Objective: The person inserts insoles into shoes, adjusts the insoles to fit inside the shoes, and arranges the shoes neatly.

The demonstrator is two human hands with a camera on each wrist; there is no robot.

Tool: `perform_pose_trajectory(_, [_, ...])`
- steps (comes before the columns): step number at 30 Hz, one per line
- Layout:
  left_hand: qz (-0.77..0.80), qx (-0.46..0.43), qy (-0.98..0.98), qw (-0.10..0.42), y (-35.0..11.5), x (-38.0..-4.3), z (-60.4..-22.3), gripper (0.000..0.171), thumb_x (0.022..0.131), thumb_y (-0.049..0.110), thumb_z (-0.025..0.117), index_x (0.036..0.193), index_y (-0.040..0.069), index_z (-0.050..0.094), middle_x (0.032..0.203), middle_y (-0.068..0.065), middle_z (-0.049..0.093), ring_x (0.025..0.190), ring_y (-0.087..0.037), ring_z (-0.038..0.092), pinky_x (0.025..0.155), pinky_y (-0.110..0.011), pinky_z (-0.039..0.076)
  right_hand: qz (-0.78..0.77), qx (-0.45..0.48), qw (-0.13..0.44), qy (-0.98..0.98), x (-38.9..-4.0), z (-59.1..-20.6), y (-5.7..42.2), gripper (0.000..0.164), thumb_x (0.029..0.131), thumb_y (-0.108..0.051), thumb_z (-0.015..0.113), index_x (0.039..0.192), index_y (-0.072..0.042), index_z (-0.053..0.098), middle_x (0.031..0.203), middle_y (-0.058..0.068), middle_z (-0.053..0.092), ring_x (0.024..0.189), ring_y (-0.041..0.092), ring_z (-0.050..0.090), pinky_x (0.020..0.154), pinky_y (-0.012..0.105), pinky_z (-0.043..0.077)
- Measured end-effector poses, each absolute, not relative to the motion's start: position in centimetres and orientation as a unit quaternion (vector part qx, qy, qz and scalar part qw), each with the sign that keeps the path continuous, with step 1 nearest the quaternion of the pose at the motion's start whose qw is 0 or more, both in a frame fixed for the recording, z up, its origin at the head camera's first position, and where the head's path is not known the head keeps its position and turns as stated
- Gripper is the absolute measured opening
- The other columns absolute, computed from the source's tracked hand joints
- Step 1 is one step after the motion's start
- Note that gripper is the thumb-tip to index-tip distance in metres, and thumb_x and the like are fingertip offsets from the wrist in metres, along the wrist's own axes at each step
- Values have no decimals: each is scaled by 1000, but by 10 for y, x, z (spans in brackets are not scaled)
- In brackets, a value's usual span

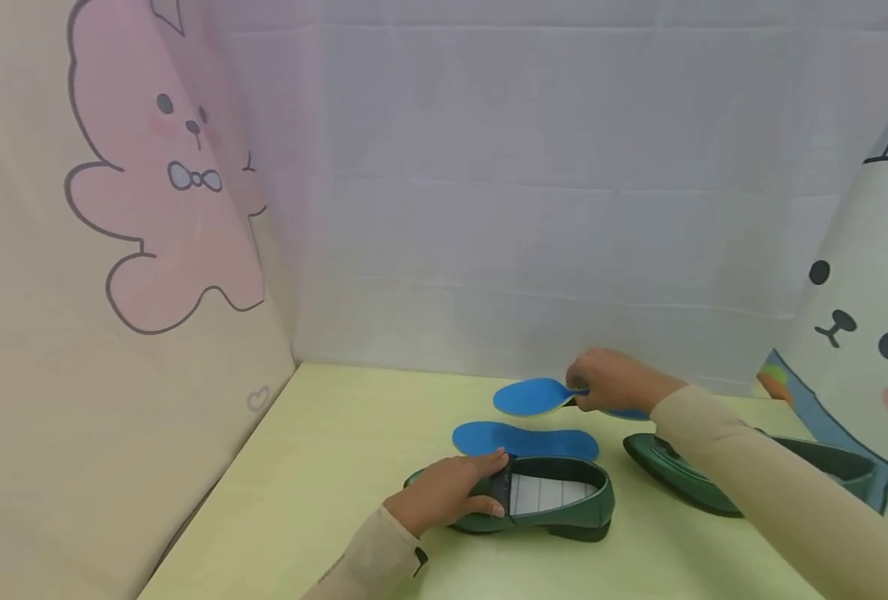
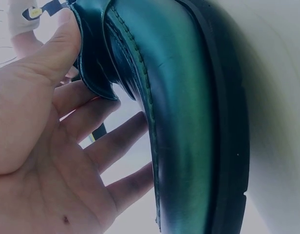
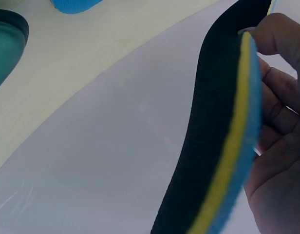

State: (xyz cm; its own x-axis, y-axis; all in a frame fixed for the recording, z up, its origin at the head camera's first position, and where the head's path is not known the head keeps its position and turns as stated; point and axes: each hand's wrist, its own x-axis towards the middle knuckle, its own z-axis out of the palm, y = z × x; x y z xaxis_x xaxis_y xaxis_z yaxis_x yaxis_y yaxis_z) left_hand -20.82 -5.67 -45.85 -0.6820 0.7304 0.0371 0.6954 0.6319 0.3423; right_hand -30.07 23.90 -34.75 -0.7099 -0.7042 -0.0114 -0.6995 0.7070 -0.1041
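A green loafer [image 1: 597, 508] with a dark strap and pale lining sits on the table, toe to the left. My left hand [image 1: 444, 492] grips it across the strap; in the left wrist view the thumb lies at the flap's edge, fingers along the stitched upper [image 2: 184, 122]. Beyond the shoe, my right hand [image 1: 616, 379] pinches a blue insole [image 1: 530, 397] by its middle, raised near the back wall. The right wrist view shows its yellow edge and dark underside [image 3: 211, 107]. Between the hands a second blue insole [image 1: 526, 442] lies flat, partly behind the loafer.
Another green loafer [image 1: 657, 467] rests at the right, partly covered by my right sleeve [image 1: 789, 500]. The pale yellow table [image 1: 301, 483] ends at a white cloth [image 1: 526, 208] behind. Cartoon-printed cloths hang at both sides.
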Motion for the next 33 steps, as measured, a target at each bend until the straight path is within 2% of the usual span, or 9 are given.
perform_pose_trajectory(9, [176,393,901,53,-57,-212,-466,75,85,61,45,147,25,24,150,5,26,125,-14,40,93,-27,42,-35,-369,17,929,-276,-334,251,9,78,-13,67,87,-12,68,79,-7,60,71,11,55,64,33,50])
perform_pose_trajectory(13, [183,399,897,55,-57,-212,-465,75,85,61,45,147,24,25,150,3,27,125,-15,40,93,-27,43,-24,-365,11,931,-266,-328,256,5,78,-12,66,81,-16,65,72,-11,54,64,8,47,58,30,45])
perform_pose_trajectory(18, [187,390,899,64,-59,-211,-461,75,84,60,48,146,24,28,149,3,29,125,-14,41,92,-29,44,-25,-380,3,925,-252,-321,258,17,76,-8,64,68,-21,54,64,-11,40,59,8,35,52,28,31])
perform_pose_trajectory(23, [190,386,900,64,-61,-211,-459,75,84,59,50,146,23,29,149,3,31,124,-14,41,91,-29,44,-17,-397,-1,918,-239,-317,258,26,71,-3,59,60,-18,42,63,-9,25,58,9,24,52,28,20])
perform_pose_trajectory(33, [195,383,900,65,-59,-211,-461,76,83,60,50,146,24,29,148,5,30,125,-14,41,92,-29,44,56,-402,8,914,-216,-318,251,25,70,-1,55,66,-25,47,64,-8,34,62,11,28,53,31,22])
